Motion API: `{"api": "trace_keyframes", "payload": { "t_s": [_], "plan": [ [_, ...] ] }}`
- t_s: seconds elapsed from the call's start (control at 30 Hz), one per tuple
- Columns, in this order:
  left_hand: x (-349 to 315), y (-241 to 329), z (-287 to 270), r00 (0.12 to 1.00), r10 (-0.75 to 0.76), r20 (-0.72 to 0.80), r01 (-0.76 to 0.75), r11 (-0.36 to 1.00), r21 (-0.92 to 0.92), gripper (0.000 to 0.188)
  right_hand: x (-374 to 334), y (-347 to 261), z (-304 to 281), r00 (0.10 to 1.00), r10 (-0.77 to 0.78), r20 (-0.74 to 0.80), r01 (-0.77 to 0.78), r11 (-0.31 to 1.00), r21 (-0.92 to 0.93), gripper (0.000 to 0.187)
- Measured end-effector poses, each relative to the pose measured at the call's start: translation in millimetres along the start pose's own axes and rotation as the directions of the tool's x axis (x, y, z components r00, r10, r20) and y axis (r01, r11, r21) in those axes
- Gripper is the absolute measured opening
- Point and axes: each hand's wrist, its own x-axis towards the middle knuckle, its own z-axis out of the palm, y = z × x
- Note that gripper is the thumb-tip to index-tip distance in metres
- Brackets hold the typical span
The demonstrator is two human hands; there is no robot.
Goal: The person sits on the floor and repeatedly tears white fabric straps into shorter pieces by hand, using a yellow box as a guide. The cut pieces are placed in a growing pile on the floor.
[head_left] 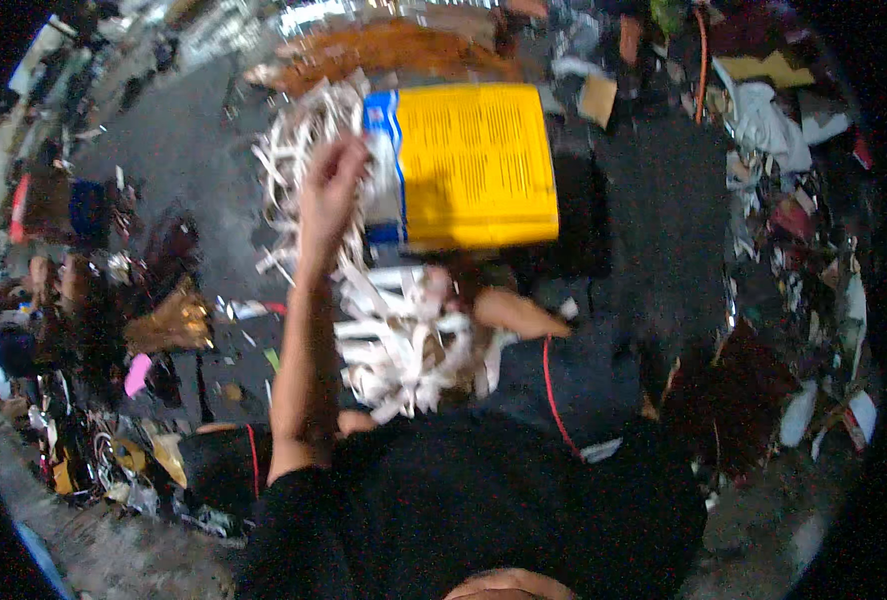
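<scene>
My left hand (pixel 336 175) reaches far forward, fingers curled together. It is over a loose pile of pale, narrow strips (pixel 289 150), beside the blue-and-white end of a yellow printed package (pixel 479 165). Whether anything is pinched in those fingers is hidden by blur. Nearer to me, below the package, lies a thick tangle of white strips (pixel 409 350). A blurred pinkish patch at the top of this tangle appears to be my right hand (pixel 432 285), with bare skin running off to its right. Its fingers cannot be made out.
Scraps and debris line both sides of the dark surface. At the left are a brown crumpled piece (pixel 174 320) and a pink scrap (pixel 138 375). A white crumpled sheet (pixel 769 125) and a tan square piece (pixel 597 100) lie at the far right. An orange-brown heap (pixel 394 50) stands beyond the package.
</scene>
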Motion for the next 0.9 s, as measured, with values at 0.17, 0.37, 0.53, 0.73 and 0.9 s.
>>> {"api": "trace_keyframes", "payload": {
  "t_s": [0.17, 0.37, 0.53, 0.73, 0.9],
  "plan": [
    [-19, 20, 32, 0.839, -0.167, 0.517, 0.16, 0.985, 0.058, 0.034, -7, 15, -4, 0.999, -0.014, -0.044, 0.026, 0.959, 0.282, 0.034],
    [-45, 11, 44, 0.507, -0.087, 0.858, 0.145, 0.989, 0.014, 0.051, -52, -3, -137, 0.976, -0.118, -0.182, 0.204, 0.785, 0.585, 0.024],
    [-60, 49, 52, 0.17, -0.193, 0.966, 0.316, 0.939, 0.132, 0.038, -104, -13, -216, 0.883, 0.024, -0.469, 0.149, 0.933, 0.328, 0.018],
    [-52, 24, 41, 0.199, -0.222, 0.955, 0.076, 0.975, 0.211, 0.042, -154, -7, -240, 0.208, 0.392, -0.896, 0.229, 0.871, 0.434, 0.018],
    [-52, 34, 32, 0.42, 0.002, 0.908, -0.214, 0.972, 0.097, 0.082, -176, -23, -266, 0.551, 0.282, -0.785, 0.189, 0.874, 0.447, 0.022]
  ]
}}
